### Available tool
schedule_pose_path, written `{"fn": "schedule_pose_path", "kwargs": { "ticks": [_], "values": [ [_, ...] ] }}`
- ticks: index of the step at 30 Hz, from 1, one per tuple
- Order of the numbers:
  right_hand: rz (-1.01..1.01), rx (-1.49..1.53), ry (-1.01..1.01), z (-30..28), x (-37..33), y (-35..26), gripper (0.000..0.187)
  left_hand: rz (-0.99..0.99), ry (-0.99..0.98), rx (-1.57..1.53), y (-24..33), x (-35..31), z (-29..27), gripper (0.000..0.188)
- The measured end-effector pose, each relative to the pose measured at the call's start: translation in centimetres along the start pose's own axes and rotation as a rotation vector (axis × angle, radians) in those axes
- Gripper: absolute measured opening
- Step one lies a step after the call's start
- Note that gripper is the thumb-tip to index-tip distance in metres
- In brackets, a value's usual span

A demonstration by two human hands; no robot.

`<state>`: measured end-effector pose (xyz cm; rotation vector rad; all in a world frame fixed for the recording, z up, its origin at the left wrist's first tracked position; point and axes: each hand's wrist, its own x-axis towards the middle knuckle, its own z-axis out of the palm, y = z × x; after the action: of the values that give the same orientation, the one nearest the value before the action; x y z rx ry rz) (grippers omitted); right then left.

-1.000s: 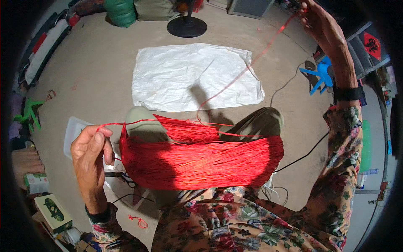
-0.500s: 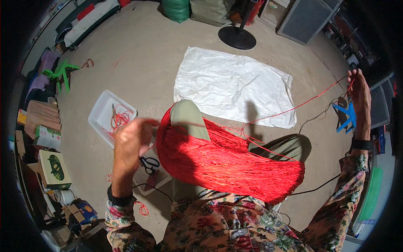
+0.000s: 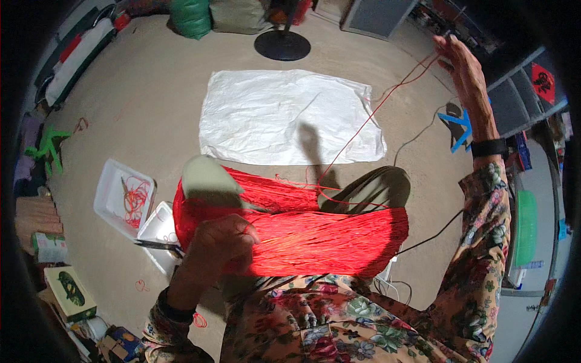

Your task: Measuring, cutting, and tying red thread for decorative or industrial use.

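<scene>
A thick skein of red cord lies stretched across my two bent knees. My left hand is closed low over its left part, with a bit of strand showing at the fingertips. Raised far out at the upper right, my right hand pinches a red strand. That strand runs slack and doubled near the fingers, then slants down to the skein between my knees. Dark-handled scissors lie beside my left wrist, partly hidden by it.
A white sheet is spread on the floor ahead. To the left stand a white tray with tangled red cord and a smaller white box. A black round stand base is at the back. A dark cable runs right of my knee.
My left hand has moved right and down from beside the skein onto it. My right hand has lifted farther away, drawing the strand up steeper. The whole view has shifted.
</scene>
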<state>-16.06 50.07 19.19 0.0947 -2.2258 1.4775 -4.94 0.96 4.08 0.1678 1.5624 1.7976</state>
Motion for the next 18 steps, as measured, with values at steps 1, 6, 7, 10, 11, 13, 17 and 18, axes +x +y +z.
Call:
{"fn": "schedule_pose_path", "kwargs": {
  "ticks": [1, 6, 7, 10, 11, 13, 17, 18],
  "values": [
    [-0.123, -0.070, -0.010, -0.4, 0.3, -0.2, 0.034, 0.017, -0.014, -0.048, 0.3, 0.5, 0.4, 0.009],
    [-0.189, -0.155, -0.035, -3.8, 2.0, 1.0, 0.041, 0.010, -0.087, -0.122, 1.6, 2.4, 1.1, 0.013],
    [-0.183, -0.154, -0.034, -5.1, 2.2, 1.5, 0.041, 0.095, -0.134, -0.129, 1.8, 3.0, 1.5, 0.015],
    [-0.108, -0.208, -0.014, -7.4, 1.4, 3.6, 0.043, 0.147, -0.174, -0.092, 3.7, 4.4, 2.9, 0.023],
    [-0.082, -0.189, -0.018, -7.8, 1.0, 4.4, 0.043, 0.161, -0.182, -0.068, 4.0, 4.8, 3.2, 0.021],
    [-0.034, -0.133, -0.004, -8.5, -0.2, 4.9, 0.041, 0.168, -0.222, -0.053, 4.5, 5.5, 3.8, 0.020],
    [0.151, -0.052, 0.072, -8.9, -2.6, 5.4, 0.035, 0.233, -0.191, -0.133, 4.7, 7.7, 4.4, 0.015],
    [0.124, -0.032, 0.070, -9.0, -3.0, 6.0, 0.034, 0.260, -0.181, -0.164, 5.0, 8.0, 4.4, 0.014]
  ]
}}
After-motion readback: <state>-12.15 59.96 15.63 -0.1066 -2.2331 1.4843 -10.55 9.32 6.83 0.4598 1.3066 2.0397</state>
